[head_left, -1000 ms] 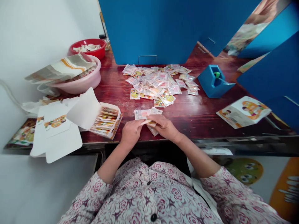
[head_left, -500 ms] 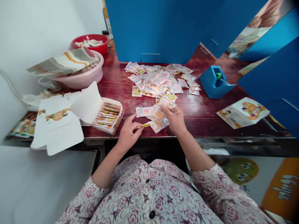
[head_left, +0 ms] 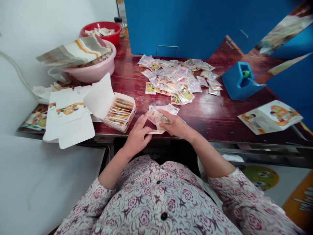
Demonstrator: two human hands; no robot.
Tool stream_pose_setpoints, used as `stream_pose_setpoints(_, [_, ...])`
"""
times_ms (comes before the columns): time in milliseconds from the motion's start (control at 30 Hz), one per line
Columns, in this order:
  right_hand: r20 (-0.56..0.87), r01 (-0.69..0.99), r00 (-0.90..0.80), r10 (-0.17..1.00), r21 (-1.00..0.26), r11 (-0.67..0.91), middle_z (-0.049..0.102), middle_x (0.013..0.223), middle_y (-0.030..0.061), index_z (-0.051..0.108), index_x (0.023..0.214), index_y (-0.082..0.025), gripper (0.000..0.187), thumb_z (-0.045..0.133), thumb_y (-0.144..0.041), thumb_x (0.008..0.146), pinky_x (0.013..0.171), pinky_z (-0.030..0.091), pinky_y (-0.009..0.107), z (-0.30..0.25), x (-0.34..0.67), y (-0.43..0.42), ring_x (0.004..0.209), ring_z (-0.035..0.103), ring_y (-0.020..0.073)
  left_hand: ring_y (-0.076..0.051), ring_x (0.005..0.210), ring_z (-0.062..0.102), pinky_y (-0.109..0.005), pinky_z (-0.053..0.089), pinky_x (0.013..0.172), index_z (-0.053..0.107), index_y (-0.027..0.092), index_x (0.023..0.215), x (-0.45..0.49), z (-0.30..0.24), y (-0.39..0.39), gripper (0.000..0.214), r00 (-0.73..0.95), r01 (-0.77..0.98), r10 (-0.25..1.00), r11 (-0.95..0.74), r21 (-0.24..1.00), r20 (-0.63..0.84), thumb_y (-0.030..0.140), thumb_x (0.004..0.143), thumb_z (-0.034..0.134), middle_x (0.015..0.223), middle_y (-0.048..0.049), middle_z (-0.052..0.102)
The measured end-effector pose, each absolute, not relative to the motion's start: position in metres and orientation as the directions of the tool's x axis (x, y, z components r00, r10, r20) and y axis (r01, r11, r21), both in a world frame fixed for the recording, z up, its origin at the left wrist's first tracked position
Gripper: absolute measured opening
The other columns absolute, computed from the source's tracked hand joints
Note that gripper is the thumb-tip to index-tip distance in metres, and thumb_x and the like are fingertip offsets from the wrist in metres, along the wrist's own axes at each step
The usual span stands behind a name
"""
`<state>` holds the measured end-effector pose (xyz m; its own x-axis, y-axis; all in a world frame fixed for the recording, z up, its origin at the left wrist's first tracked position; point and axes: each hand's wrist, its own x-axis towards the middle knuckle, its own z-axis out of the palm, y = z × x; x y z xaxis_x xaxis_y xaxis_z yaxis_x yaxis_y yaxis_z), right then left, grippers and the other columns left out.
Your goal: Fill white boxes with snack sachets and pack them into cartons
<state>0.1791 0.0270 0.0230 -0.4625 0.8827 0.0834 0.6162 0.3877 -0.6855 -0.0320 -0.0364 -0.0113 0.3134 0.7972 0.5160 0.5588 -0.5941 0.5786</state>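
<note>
- Flat carton blanks are lying over the table's left end, at nine o'clock from the hands. A pink basin and a red bowl are sitting behind them, at about eleven.
- An open box, its lid flap raised, is standing just beside the left hand at ten o'clock, with sachets stacked in a row inside.
- The left hand is resting at the near edge of the dark red table. Its fingers are stretched out and loosely parted, the tips touching the left edge of a small bunch of sachets without gripping it.
- The right hand is curling over that bunch, pinching it between thumb and fingers against the tabletop. The bunch is lying between the two hands, near the table's front edge.
- A loose pile of sachets is spreading out at twelve o'clock, apart from the bunch and in front of a blue partition.
- A blue tape dispenser is standing at two o'clock, and a printed carton is lying flat at three.
</note>
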Motion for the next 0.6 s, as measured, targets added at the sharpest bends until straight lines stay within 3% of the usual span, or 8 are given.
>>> stream_pose_setpoints(100, [0.054,0.659,-0.511,0.858,-0.617,0.431,0.074,0.114,0.0022,0.066,0.128,-0.033,0.044,0.065,-0.025,0.084,0.087,0.056,0.039,0.033,0.177,0.026,0.099,0.070,0.0236,-0.031,0.149,0.032,-0.056,0.038,0.118,0.068,0.019,0.091,-0.032,-0.005,-0.034,0.016,0.340,0.559,0.777,-0.620,0.550,0.530,0.007,0.086,0.058,0.161,-0.0095,0.034])
stream_pose_setpoints(200, [0.022,0.668,-0.588,0.809,-0.552,0.500,0.077,0.098,0.0006,0.072,0.114,-0.033,0.027,0.063,-0.030,0.088,0.079,0.054,0.034,0.044,0.173,0.027,0.085,0.069,0.0202,-0.026,0.130,0.055,-0.046,0.051,0.106,0.068,0.018,0.095,-0.029,-0.003,-0.027,0.016,0.364,0.539,0.794,-0.606,0.585,0.487,0.008,0.087,0.058,0.140,-0.0128,0.056])
stream_pose_setpoints(267, [0.041,0.638,-0.570,0.821,-0.607,0.473,0.076,0.095,0.0003,0.072,0.113,-0.032,0.028,0.066,-0.031,0.086,0.077,0.053,0.032,0.041,0.174,0.029,0.082,0.068,0.0184,-0.020,0.106,0.066,-0.037,0.057,0.091,0.067,0.018,0.096,-0.029,-0.006,-0.024,0.015,0.353,0.530,0.810,-0.585,0.614,0.468,0.010,0.089,0.058,0.114,-0.0097,0.067])
stream_pose_setpoints(367, [0.019,0.567,-0.434,0.901,-0.772,0.289,0.074,0.084,-0.0001,0.073,0.109,-0.025,0.032,0.071,-0.038,0.080,0.067,0.052,0.030,0.024,0.179,0.031,0.068,0.064,0.0158,-0.016,0.089,0.066,-0.029,0.056,0.080,0.068,0.018,0.094,-0.030,-0.014,-0.023,0.012,0.320,0.531,0.810,-0.582,0.616,0.491,0.014,0.092,0.057,0.094,-0.0047,0.065])
stream_pose_setpoints(467, [-0.028,0.421,-0.302,0.953,-0.901,0.107,0.072,0.077,-0.0007,0.074,0.101,-0.022,0.036,0.071,-0.047,0.075,0.061,0.052,0.030,0.008,0.183,0.028,0.062,0.061,0.0149,-0.014,0.084,0.064,-0.027,0.054,0.077,0.068,0.018,0.103,-0.031,-0.017,-0.024,0.014,0.279,0.528,0.805,-0.584,0.616,0.524,0.017,0.095,0.057,0.091,-0.0037,0.064])
stream_pose_setpoints(600, [-0.044,0.332,-0.432,0.901,-0.937,0.114,0.075,0.093,-0.0006,0.075,0.100,-0.026,0.030,0.066,-0.045,0.079,0.073,0.055,0.031,0.012,0.183,0.022,0.081,0.066,0.0171,-0.017,0.100,0.065,-0.032,0.054,0.087,0.067,0.018,0.102,-0.033,-0.011,-0.021,0.013,0.277,0.512,0.788,-0.606,0.609,0.551,0.015,0.094,0.057,0.108,-0.0077,0.066])
